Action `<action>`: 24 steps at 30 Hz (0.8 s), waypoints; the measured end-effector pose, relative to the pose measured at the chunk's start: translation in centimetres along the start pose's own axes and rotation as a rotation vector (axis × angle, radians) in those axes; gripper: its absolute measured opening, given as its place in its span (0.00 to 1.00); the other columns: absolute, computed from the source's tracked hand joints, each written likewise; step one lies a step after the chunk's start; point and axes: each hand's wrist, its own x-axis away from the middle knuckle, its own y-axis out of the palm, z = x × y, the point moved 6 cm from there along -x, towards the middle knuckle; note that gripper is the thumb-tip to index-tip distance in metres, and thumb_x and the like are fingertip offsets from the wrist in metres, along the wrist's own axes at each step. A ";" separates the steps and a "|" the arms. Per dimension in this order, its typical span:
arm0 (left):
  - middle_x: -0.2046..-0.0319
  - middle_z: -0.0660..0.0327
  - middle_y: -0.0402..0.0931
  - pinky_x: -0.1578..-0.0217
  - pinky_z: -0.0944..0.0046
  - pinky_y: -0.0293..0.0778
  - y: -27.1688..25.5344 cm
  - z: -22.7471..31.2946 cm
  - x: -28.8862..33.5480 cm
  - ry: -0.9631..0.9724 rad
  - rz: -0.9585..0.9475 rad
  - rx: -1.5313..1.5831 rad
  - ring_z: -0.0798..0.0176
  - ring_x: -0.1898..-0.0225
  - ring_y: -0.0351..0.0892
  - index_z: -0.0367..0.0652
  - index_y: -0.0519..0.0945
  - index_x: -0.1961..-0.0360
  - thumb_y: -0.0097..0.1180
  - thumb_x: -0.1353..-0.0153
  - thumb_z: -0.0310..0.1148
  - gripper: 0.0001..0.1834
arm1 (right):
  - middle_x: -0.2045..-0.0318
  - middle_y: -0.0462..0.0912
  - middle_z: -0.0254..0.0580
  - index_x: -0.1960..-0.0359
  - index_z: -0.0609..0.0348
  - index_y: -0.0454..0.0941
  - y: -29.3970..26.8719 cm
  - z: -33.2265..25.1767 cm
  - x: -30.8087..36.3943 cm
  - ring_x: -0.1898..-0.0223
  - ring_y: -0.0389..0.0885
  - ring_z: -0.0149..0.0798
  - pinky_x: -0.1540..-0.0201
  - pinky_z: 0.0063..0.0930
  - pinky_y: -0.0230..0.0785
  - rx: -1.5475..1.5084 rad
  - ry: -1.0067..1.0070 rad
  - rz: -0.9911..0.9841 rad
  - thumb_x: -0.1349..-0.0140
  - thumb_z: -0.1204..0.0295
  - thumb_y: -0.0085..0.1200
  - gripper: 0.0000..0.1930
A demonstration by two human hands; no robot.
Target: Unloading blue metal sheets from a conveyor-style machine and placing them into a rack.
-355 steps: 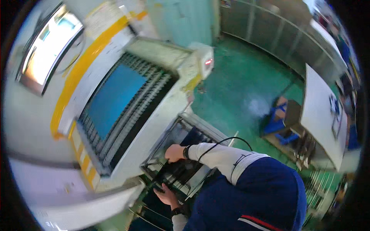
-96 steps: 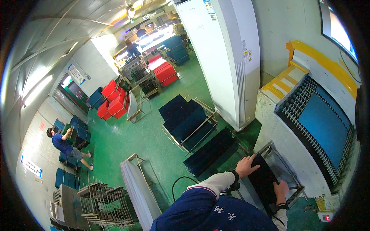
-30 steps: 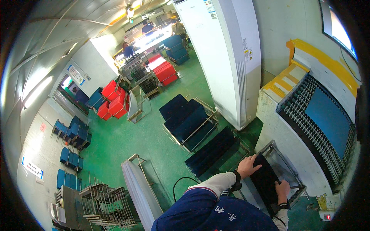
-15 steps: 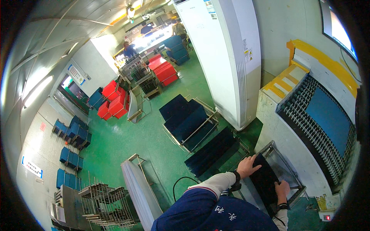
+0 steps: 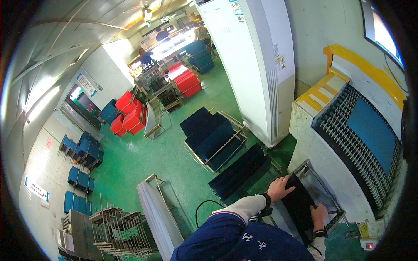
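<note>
At the lower right, a stack of dark, thin panels (image 5: 300, 204) stands in a metal rack (image 5: 324, 185). My left hand (image 5: 281, 189) grips the stack's far left end, its fingers over the edge and its thumb on top. On the near right side, my right hand (image 5: 319, 215) holds the stack's edge, thumb lying on the dark surface. The lower end of the stack is hidden behind my blue-clad body. Beside the rack, a blue panel (image 5: 370, 135) lies on the rollers of a conveyor machine (image 5: 352, 154).
Racks of dark panels (image 5: 213, 137) stand on the green floor (image 5: 126, 165), left of a tall white cabinet unit (image 5: 248, 56). A white-covered rack (image 5: 159, 217) and metal racks (image 5: 117, 230) are at lower left. Red bins (image 5: 133, 117) and people working at a lit bench (image 5: 170, 45) are farther off.
Both hands keep their places on the dark panels. The blue panel on the rollers has shifted very slightly. People at the far bench have moved a little.
</note>
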 end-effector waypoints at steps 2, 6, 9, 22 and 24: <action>0.57 0.47 0.79 0.52 0.50 0.75 0.1 -0.1 0.0 0.000 0.004 0.001 0.44 0.53 0.78 0.40 0.68 0.38 0.59 0.39 0.56 0.37 | 0.64 0.85 0.55 0.66 0.61 0.83 0.0 0.0 0.0 0.57 0.83 0.58 0.56 0.48 0.74 0.009 -0.004 0.007 0.47 0.54 0.67 0.20; 0.56 0.47 0.79 0.51 0.49 0.75 0.3 -0.2 0.0 -0.006 0.003 0.000 0.43 0.52 0.78 0.39 0.68 0.38 0.58 0.39 0.57 0.38 | 0.63 0.85 0.54 0.66 0.61 0.84 0.0 0.0 0.0 0.58 0.83 0.57 0.56 0.48 0.74 0.018 -0.008 0.025 0.47 0.54 0.66 0.20; 0.56 0.47 0.79 0.51 0.49 0.75 0.4 -0.4 0.0 -0.006 0.013 -0.001 0.43 0.52 0.78 0.39 0.68 0.38 0.58 0.39 0.57 0.38 | 0.63 0.85 0.55 0.66 0.62 0.84 -0.4 -0.4 0.2 0.58 0.83 0.57 0.55 0.47 0.74 0.014 -0.005 0.018 0.47 0.54 0.66 0.20; 0.54 0.47 0.77 0.50 0.49 0.74 0.4 -0.4 0.0 -0.020 -0.005 0.002 0.42 0.52 0.77 0.41 0.67 0.36 0.58 0.39 0.58 0.39 | 0.64 0.85 0.55 0.67 0.61 0.83 0.1 0.0 0.1 0.58 0.83 0.58 0.56 0.49 0.74 0.003 -0.038 0.049 0.48 0.54 0.67 0.20; 0.54 0.47 0.77 0.50 0.49 0.74 0.3 -0.4 0.1 -0.026 -0.024 0.016 0.42 0.51 0.77 0.41 0.67 0.36 0.58 0.39 0.58 0.39 | 0.64 0.84 0.56 0.67 0.61 0.83 -0.3 -0.2 0.2 0.59 0.82 0.59 0.56 0.49 0.74 -0.030 -0.050 0.044 0.49 0.55 0.67 0.20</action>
